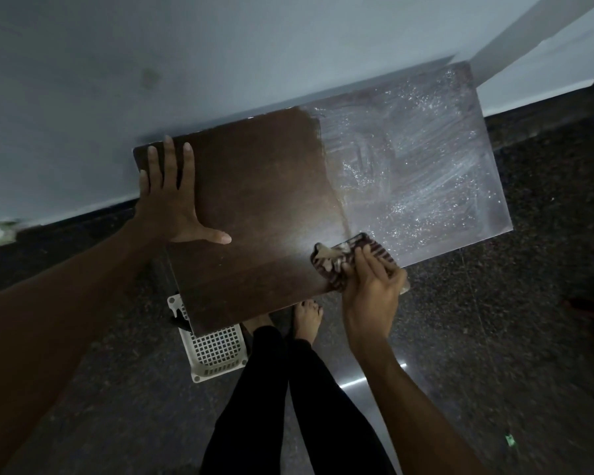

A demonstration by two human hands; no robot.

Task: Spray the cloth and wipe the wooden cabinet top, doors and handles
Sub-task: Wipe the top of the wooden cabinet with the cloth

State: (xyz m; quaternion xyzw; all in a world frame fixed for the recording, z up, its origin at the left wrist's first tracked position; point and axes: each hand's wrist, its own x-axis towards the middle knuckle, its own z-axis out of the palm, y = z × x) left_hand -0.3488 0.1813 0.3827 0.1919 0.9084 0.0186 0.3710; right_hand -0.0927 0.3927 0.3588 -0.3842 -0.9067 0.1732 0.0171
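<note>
The dark wooden cabinet top fills the middle of the head view, seen from above. Its right half is covered with wet streaks and shiny droplets; its left half looks dry. My right hand grips a bunched brown-and-cream patterned cloth and presses it on the top near the front edge, at the border of the wet area. My left hand lies flat with fingers spread on the top's back left corner. The doors and handles are hidden under the top. No spray bottle is visible.
A white perforated plastic basket stands on the dark speckled floor under the cabinet's front left corner. My legs in black trousers and a bare foot are right in front of the cabinet. A pale wall runs behind it.
</note>
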